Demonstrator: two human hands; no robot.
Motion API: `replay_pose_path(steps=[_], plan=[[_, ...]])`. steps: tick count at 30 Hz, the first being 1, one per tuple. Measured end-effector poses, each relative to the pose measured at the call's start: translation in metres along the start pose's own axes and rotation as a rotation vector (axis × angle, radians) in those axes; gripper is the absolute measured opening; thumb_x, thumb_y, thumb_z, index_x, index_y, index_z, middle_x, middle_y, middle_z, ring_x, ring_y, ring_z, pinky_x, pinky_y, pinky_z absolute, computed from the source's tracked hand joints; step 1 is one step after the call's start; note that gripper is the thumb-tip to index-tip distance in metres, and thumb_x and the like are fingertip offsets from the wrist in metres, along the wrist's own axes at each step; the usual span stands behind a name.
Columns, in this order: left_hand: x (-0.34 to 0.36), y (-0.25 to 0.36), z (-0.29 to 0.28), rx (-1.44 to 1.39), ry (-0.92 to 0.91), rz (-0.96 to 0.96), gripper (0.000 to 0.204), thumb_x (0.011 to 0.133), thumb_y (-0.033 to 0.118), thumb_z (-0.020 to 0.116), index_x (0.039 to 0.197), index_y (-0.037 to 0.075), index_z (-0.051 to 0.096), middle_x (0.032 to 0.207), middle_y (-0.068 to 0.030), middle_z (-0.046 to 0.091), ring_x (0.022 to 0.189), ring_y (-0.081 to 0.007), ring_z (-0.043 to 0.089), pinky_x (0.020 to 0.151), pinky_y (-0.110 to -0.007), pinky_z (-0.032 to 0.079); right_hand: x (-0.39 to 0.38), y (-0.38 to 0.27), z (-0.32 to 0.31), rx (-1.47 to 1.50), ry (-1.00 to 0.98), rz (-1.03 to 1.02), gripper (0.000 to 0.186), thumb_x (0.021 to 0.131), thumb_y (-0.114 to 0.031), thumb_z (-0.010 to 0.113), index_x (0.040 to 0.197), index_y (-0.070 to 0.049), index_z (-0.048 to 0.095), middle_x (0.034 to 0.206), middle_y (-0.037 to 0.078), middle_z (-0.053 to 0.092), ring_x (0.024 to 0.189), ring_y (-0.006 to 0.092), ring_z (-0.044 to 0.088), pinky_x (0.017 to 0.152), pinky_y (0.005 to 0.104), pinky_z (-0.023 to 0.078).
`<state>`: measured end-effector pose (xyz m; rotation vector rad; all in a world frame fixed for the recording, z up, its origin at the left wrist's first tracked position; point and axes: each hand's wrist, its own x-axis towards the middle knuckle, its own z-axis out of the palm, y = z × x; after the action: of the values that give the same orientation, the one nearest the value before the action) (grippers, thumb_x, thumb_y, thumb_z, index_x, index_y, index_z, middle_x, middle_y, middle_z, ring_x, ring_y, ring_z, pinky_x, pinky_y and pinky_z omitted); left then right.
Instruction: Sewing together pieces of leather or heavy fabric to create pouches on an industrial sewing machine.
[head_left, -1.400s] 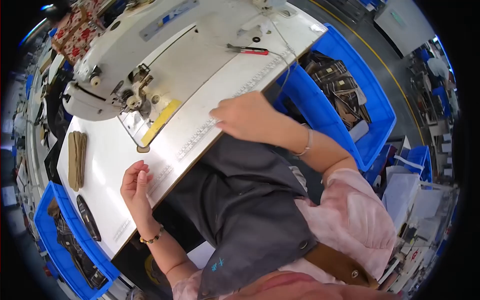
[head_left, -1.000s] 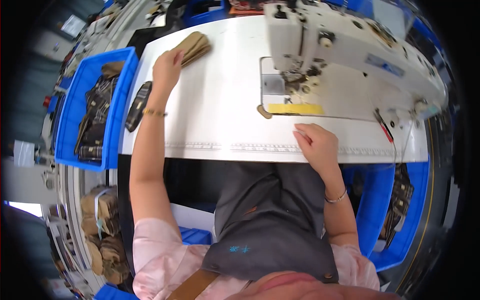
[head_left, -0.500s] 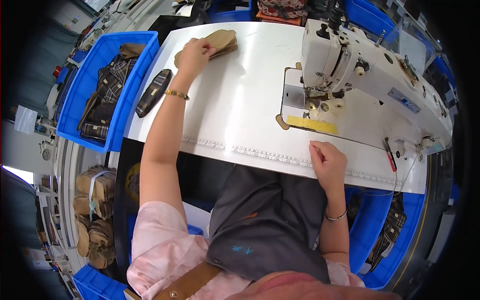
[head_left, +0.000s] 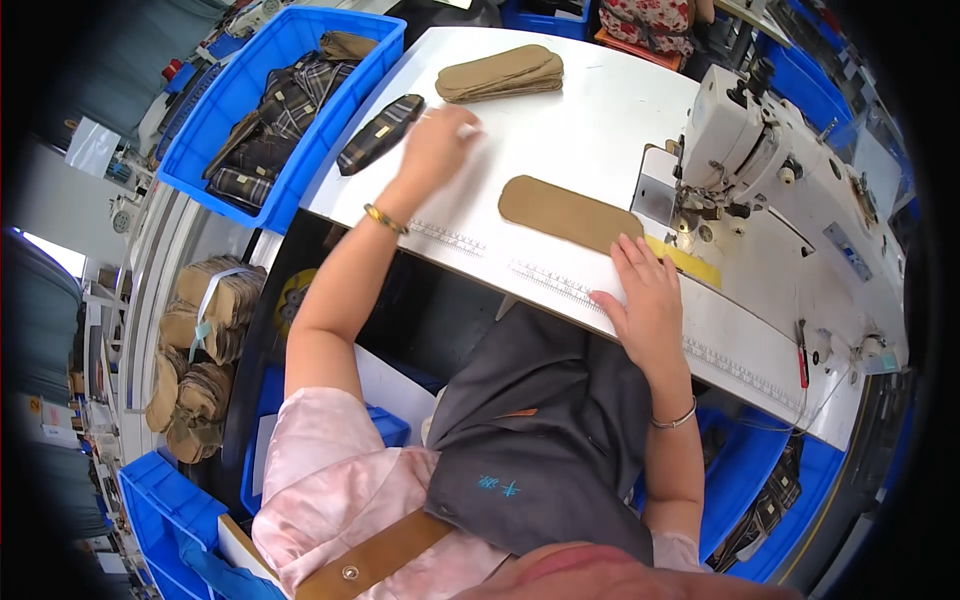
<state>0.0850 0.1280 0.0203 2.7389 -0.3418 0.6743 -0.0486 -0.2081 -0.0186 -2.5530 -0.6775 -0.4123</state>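
Observation:
A long brown fabric piece with rounded ends (head_left: 565, 214) lies flat on the white sewing table (head_left: 560, 130), its right end near the needle area of the sewing machine. On that end rest the fingertips of my right hand (head_left: 648, 295), fingers stretched out and thumb apart. My left hand (head_left: 438, 152) hovers over the table, between the brown piece and a dark plaid fabric piece (head_left: 382, 134) with a small pale label. Motion smears its bent fingers, and nothing shows in them. Farther back sits a stack of matching brown pieces (head_left: 500, 76).
At the right stands a white sewing machine (head_left: 745, 140), with a yellow strip (head_left: 695, 266) by its plate. Red-handled snips (head_left: 802, 355) lie nearer the right edge. A blue bin (head_left: 290, 165) of plaid pieces flanks the table's left. Bundled brown pieces (head_left: 215, 310) are below it.
One brown piece has come from the back stack to near the machine. My left hand has left the stack, moving nearer me; my right hand has unfolded onto the piece. The view has shifted.

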Motion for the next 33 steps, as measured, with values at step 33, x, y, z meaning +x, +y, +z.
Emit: replay_pose_path(steps=[33], plan=[[-0.134, 0.162, -0.046, -0.999, -0.695, -0.084, 0.009, 0.101, 0.01, 0.057, 0.103, 0.001, 0.059, 0.086, -0.0066, 0.065, 0.077, -0.0144, 0.06, 0.073, -0.028, 0.049, -0.04, -0.039, -0.046, 1.548, -0.294, 0.492, 0.012, 0.095, -0.012, 0.07, 0.093, -0.001, 0.066, 0.08, -0.003, 0.062, 0.071, 0.0011, 0.052, 0.063, 0.0193, 0.042]])
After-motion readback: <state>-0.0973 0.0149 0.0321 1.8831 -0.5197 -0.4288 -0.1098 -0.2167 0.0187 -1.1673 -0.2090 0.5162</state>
